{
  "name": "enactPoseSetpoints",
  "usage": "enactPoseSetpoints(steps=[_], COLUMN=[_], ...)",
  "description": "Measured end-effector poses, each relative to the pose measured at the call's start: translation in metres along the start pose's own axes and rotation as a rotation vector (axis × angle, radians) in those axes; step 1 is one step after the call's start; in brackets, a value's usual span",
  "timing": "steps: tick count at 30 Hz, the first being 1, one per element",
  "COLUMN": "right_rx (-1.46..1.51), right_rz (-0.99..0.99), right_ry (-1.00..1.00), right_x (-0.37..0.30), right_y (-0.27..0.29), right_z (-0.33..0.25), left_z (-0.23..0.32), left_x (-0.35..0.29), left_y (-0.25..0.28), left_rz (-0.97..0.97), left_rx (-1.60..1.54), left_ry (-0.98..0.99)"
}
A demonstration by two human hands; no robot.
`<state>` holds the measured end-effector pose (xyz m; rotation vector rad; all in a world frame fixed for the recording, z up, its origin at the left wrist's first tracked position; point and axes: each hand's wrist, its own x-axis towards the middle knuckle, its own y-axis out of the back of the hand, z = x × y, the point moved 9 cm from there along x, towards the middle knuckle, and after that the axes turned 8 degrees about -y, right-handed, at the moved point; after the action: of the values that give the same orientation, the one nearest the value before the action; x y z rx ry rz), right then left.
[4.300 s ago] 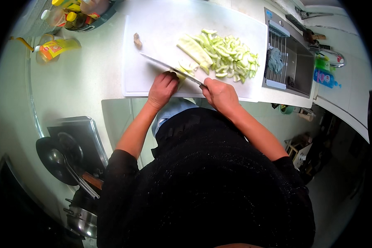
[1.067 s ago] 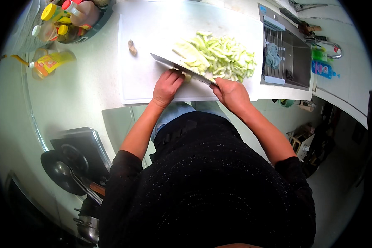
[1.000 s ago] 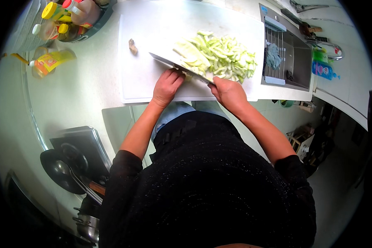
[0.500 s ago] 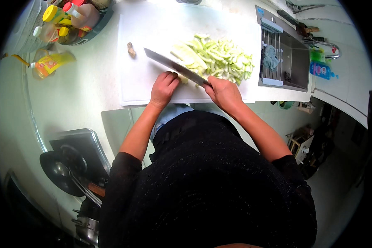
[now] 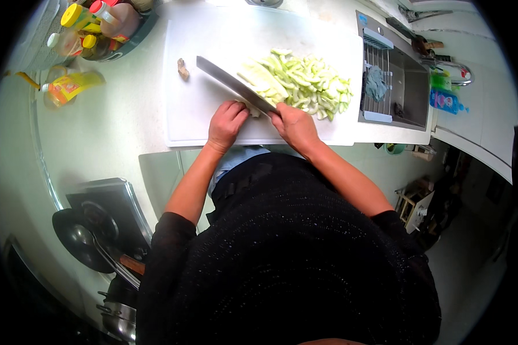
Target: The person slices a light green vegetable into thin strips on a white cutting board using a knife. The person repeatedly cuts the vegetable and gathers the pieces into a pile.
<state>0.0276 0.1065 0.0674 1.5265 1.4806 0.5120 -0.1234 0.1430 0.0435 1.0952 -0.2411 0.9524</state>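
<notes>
A person in a black knitted top stands at a pale kitchen counter, both bare hands at the near edge of a large white rectangular plastic cutting board (image 5: 201, 109). The right hand (image 5: 293, 123) is closed around the handle of a broad steel cleaver (image 5: 233, 85), whose blade runs up and to the left from the grip, its flat side showing. The left hand (image 5: 227, 121) rests just beside the right, fingers curled down on a small pale piece of vegetable (image 5: 252, 110) at the heel of the blade; whether it pinches the piece or only presses on it cannot be told.

Just beyond the grip, to its right and farther out on the board, lies a loose heap of pale green chopped vegetable strips (image 5: 302, 83), some longer uncut lengths touching the blade. A small brown stub (image 5: 183, 68) lies alone on the board, well left of the cleaver's tip. Farther left stand yellow-capped sauce bottles in a dark round tray (image 5: 103, 31). Farther right sits a steel sink (image 5: 400, 80).
</notes>
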Motion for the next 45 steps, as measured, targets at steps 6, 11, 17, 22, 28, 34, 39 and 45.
enactPoseSetpoints(steps=[6,11,17,22,28,34,39,45], right_rx=[-0.069,-0.081,-0.054,-0.103,-0.084,-0.254,-0.35,-0.416], right_rz=[-0.085,-0.121,-0.097,-0.042,0.129,0.324,0.364,0.457], right_ry=[0.029,0.012,0.038,0.005,0.09,0.209,0.259,0.344], right_x=[-0.019,-0.019,-0.01,-0.004,-0.011,-0.014,-0.017,-0.028], right_y=[0.033,0.024,0.004,-0.012,0.008,0.072,0.085,0.088], right_z=[-0.003,0.004,-0.006,-0.014,-0.012,-0.013,-0.002,-0.004], left_z=[0.001,0.0,-0.001,-0.002,0.005,0.025,0.059,0.038], left_x=[-0.002,-0.005,-0.008,-0.011,-0.004,0.033,0.098,0.11], left_y=[-0.001,-0.001,-0.001,-0.005,-0.004,0.045,0.09,0.023], left_rz=[-0.033,-0.025,-0.022,-0.066,-0.027,0.192,0.168,-0.301], left_rx=[0.009,0.026,0.034,0.048,0.035,0.018,-0.058,-0.256], left_ry=[0.012,0.012,0.026,0.044,0.01,0.1,0.11,0.316])
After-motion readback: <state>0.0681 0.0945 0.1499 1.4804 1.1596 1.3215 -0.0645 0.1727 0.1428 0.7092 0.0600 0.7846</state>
